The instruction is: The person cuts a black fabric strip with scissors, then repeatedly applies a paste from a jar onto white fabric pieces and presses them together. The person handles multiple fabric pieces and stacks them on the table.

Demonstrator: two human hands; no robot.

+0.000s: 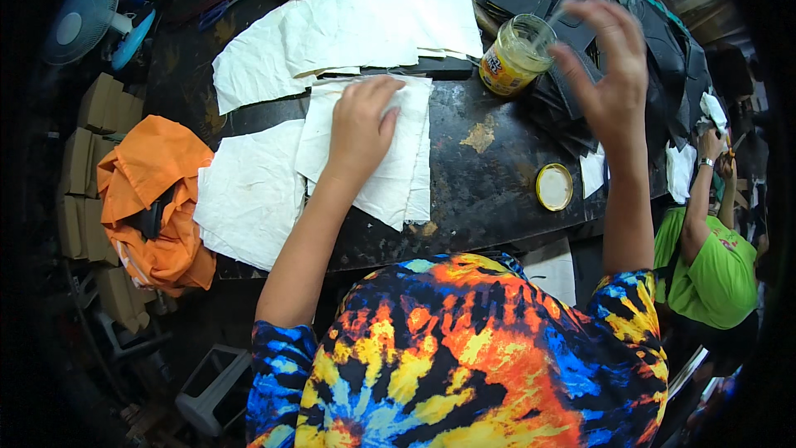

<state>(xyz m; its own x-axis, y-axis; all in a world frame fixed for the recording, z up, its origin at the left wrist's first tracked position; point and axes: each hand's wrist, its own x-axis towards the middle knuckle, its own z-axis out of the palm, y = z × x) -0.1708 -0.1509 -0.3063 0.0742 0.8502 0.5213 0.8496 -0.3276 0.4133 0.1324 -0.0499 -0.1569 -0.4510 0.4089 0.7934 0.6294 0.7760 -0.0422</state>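
Observation:
My left hand [363, 129] lies on a stack of white cloth pieces [405, 174], fingers stretched over its upper part. At the right my right hand [609, 54] is raised beside a glass jar [512, 58] with a yellow label. Its thumb and fingers are apart, slightly blurred. A pale, see-through stick [547, 33] leans out of the jar towards that hand; I see no clear grip on it. Left of my left hand lies another white cloth piece [249, 191]. More white cloth pieces [356, 21] overlap at the far side of the table.
The dark, worn table [473, 187] carries a round jar lid [554, 187] and piles of black pieces [663, 41] at the right. Orange cloth [153, 191] bunches at the left edge, near cardboard boxes [79, 158] and a fan [81, 17]. A person in green [713, 270] works at the right.

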